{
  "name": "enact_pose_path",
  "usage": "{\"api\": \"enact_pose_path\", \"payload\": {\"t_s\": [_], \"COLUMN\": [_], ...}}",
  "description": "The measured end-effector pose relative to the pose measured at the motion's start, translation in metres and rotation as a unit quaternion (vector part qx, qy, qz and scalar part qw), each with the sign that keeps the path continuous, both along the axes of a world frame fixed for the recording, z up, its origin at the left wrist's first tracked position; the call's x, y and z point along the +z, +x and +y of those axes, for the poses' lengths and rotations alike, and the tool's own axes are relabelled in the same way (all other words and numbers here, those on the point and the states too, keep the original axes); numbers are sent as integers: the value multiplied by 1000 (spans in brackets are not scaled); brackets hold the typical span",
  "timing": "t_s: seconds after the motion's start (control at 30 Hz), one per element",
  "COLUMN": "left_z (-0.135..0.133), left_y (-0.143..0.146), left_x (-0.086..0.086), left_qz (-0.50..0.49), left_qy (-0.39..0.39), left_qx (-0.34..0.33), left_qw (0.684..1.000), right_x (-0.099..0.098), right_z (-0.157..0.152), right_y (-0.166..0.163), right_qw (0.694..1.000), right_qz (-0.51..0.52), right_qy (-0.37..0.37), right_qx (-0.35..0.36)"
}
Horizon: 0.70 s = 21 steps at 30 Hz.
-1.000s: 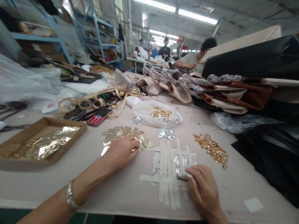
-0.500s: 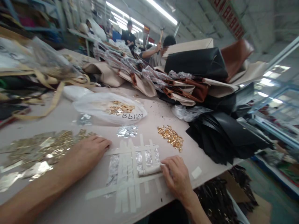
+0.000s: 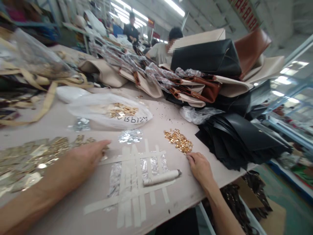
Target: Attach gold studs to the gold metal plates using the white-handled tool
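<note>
Left hand (image 3: 81, 160) loose and empty left of the tape grid (image 3: 134, 160). Right hand (image 3: 201, 168) open at the studs (image 3: 178, 141) just past it. Plenty left, I'd guess.

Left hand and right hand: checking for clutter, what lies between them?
In the head view, between left hand and right hand: a grid of tape strips over foil, with a white-wrapped tool lying on it.

Left hand (image 3: 80, 160) blurred, gold plates (image 3: 29, 160) cut by left edge

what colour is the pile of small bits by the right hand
Shiny gold; the pile shows best in the head view, beside the right hand.
</note>
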<state>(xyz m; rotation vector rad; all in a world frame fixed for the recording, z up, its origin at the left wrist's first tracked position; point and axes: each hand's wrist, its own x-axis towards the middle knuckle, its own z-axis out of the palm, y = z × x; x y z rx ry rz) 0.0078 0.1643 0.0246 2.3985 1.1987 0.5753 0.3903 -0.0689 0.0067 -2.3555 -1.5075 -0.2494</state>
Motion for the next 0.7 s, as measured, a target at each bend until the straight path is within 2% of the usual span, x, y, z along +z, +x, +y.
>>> {"api": "enact_pose_path", "payload": {"t_s": [0.03,0.1,0.17,0.23,0.3,0.37,0.43,0.5,0.63,0.7], "left_z": [-7,-23,-39,-54,-69,-81,-91,-99,-112,-117], "left_y": [2,8,12,13,13,12,13,15,22,24], "left_x": [9,23,31,35,36,36,36,35,35,34], "left_qz": [-37,-62,-189,-283,-334,-356,-358,-345,-330,-322], "left_qy": [-78,-142,-297,-387,-440,-477,-498,-503,-503,-497], "left_qx": [49,63,83,107,126,133,135,134,118,103], "left_qw": [995,986,932,871,824,792,779,781,790,799], "right_x": [1,1,3,7,13,21,29,37,47,50], "right_z": [0,-1,-2,-2,-2,-1,1,3,8,11], "right_y": [1,5,12,16,14,1,-25,-62,-142,-172], "right_qw": [1000,999,996,990,988,988,981,956,905,892], "right_qz": [11,32,67,93,103,125,189,280,394,407], "right_qy": [5,12,-12,-47,-52,-15,41,82,75,69], "right_qx": [-2,-12,-61,-98,-106,-84,-36,24,138,183]}}
